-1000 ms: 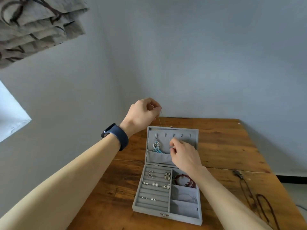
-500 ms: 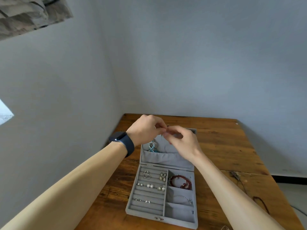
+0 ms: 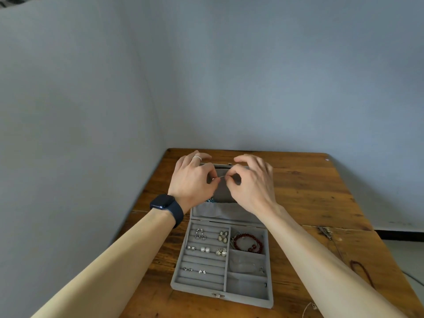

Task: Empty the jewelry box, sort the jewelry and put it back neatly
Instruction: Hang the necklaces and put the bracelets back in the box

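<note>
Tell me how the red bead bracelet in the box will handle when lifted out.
The red bead bracelet would probably sag limply, being separate round beads lying in an uneven loop. It looks light, since the beads are small. Smooth beads may slip from a loose pinch; its compartment in the box keeps it from rolling now.

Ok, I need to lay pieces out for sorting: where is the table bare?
The table is bare right of the jewelry box, out to the far right corner. Left of the box, only a narrow strip. Crowded: the near right edge, where cords lie.
</note>
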Demonstrator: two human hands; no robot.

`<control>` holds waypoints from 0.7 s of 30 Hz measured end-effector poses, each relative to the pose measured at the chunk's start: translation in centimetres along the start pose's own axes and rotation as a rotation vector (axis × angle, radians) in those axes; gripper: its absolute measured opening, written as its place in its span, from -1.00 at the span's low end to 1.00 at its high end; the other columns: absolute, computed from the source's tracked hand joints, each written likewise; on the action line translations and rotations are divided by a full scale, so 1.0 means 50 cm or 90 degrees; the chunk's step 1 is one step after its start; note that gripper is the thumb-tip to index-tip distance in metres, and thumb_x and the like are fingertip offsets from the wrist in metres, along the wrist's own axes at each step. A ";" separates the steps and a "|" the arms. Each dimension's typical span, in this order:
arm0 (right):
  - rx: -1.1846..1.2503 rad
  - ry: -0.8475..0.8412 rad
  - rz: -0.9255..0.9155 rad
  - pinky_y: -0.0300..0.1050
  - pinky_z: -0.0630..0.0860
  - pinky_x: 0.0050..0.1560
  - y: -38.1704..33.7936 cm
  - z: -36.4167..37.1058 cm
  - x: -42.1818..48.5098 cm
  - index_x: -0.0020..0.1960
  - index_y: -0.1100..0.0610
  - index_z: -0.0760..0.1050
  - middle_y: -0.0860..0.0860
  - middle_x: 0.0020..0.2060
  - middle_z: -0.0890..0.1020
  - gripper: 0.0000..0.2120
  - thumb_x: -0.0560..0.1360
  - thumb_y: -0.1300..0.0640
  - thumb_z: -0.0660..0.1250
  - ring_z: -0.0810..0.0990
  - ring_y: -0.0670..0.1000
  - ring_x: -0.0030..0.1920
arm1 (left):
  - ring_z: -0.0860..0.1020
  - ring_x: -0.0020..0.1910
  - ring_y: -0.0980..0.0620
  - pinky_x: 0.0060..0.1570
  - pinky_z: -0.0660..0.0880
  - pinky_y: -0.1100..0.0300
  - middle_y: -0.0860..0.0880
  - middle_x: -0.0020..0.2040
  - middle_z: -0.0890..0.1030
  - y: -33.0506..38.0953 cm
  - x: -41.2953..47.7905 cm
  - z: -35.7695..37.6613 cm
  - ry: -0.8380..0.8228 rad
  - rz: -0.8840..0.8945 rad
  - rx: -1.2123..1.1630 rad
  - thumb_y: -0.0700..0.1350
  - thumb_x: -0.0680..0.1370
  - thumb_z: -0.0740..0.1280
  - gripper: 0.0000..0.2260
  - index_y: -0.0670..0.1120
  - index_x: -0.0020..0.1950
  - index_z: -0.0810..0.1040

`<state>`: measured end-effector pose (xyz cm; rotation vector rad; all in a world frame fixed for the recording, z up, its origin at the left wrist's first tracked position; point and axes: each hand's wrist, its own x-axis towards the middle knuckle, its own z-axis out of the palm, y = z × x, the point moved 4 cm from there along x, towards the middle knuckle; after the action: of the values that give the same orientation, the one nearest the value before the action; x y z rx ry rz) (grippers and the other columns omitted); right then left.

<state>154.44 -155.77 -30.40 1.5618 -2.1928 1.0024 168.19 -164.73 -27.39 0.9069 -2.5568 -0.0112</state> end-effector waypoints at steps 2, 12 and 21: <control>0.008 -0.009 0.002 0.07 0.29 0.26 0.002 0.009 0.007 -0.14 -0.02 0.65 -0.08 0.16 0.59 -0.91 0.46 -0.01 0.40 0.55 0.06 0.15 | 0.37 0.44 -0.06 0.50 0.10 -0.13 0.05 0.37 0.49 -0.011 0.003 0.009 -0.017 -0.022 -0.024 0.11 0.55 0.37 -0.86 0.07 -0.09 0.63; -0.019 0.040 0.093 0.00 0.33 0.15 -0.026 0.016 0.013 -0.24 -0.02 0.67 -0.13 0.01 0.61 -0.89 0.38 -0.04 0.46 0.56 0.02 0.01 | 0.61 -0.01 -0.01 0.18 0.43 0.07 0.03 0.07 0.66 -0.013 -0.007 0.000 0.081 -0.045 -0.051 0.04 0.51 0.38 -0.85 -0.01 -0.16 0.64; -0.077 -0.051 0.014 0.09 0.23 0.24 -0.024 0.017 -0.014 -0.21 -0.05 0.69 -0.04 0.24 0.56 -0.97 0.37 0.01 0.49 0.52 0.08 0.20 | 0.46 0.34 -0.04 0.39 0.24 0.01 0.03 0.36 0.50 -0.001 -0.015 0.024 -0.004 -0.031 0.048 0.08 0.50 0.41 -0.83 0.05 0.02 0.61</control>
<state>155.97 -156.07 -30.96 1.5517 -2.2826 0.8107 168.29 -164.49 -28.81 0.9985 -2.5558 0.0676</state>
